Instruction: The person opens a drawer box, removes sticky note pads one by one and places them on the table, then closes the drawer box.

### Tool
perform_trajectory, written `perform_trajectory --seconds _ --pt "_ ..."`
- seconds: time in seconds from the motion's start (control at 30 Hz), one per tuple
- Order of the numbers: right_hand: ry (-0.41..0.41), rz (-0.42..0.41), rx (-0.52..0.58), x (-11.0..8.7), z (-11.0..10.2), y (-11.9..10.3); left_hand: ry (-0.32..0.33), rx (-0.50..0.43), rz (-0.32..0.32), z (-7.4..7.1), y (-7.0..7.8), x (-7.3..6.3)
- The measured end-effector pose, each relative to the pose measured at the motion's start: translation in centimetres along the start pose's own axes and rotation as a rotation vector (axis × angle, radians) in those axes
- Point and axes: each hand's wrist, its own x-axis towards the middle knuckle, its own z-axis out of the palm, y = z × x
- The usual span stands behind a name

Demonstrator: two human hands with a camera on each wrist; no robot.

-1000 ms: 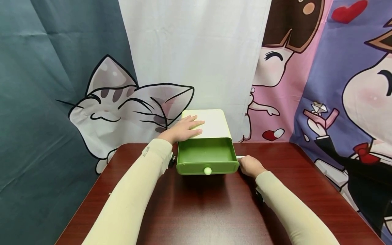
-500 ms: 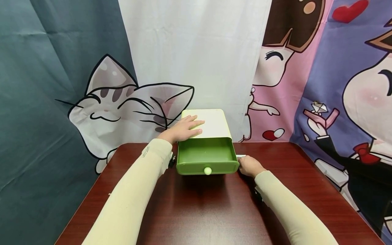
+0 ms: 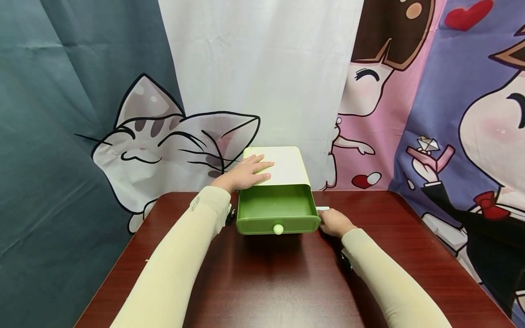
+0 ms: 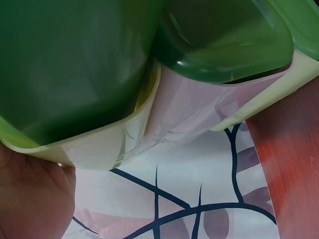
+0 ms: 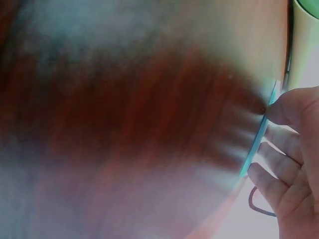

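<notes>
A small cream drawer box (image 3: 287,166) stands at the far middle of the table. Its top green drawer (image 3: 283,200) is pulled out, bare inside, with a pale round knob (image 3: 278,228) on the front. My left hand (image 3: 244,172) rests on the box's top near the left edge, fingers spread. Below the pulled-out drawer, the left wrist view shows a lower green drawer (image 4: 234,50) pushed in. Right of the box, my right hand (image 3: 336,222) pinches a thin, flat, pale blue-white piece (image 5: 256,142) between thumb and fingers, seen edge-on; its kind does not show.
The dark red-brown wooden table (image 3: 270,282) carries the box near its back edge. Behind it hangs a curtain (image 3: 266,77) printed with a cartoon cat and figures. A tiny pale speck (image 3: 146,260) lies near the table's left edge.
</notes>
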Motion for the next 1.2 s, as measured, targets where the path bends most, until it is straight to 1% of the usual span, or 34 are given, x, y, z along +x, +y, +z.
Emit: perform_trajectory --seconds 0.23,0.3,0.4,0.53,0.67,0.77,0.9,1.07,1.2 --pt "-0.037 0.046 0.004 -0.1 0.0 -0.2 0.0 -0.003 0.007 0.0 0.1 0.0" --pt "-0.034 0.053 0.003 -0.1 -0.1 -0.2 0.0 -0.007 0.007 0.1 0.1 0.0" --pt "-0.008 0.047 0.006 -0.2 -0.5 -0.4 0.002 -0.008 0.007 0.1 0.2 -0.1" --pt "0.05 0.018 0.01 -0.1 -0.9 -0.4 0.004 -0.012 0.007 0.1 0.2 -0.2" --pt "0.113 0.014 0.02 0.2 -1.6 -0.7 0.004 -0.01 0.007 0.0 0.3 -0.2" --pt "0.173 0.013 0.038 0.5 -2.8 -1.2 0.001 -0.007 0.008 -0.1 0.3 -0.2" --pt "0.253 -0.018 0.05 1.1 -5.1 -2.0 -0.006 -0.005 0.008 -0.2 0.2 -0.1" --pt "0.348 -0.033 0.018 1.5 -8.4 -3.1 0.0 -0.01 0.014 -0.2 0.3 -0.2" --pt "0.457 -0.073 0.002 1.4 -10.9 -4.2 -0.01 -0.014 0.01 -0.2 0.3 -0.2"
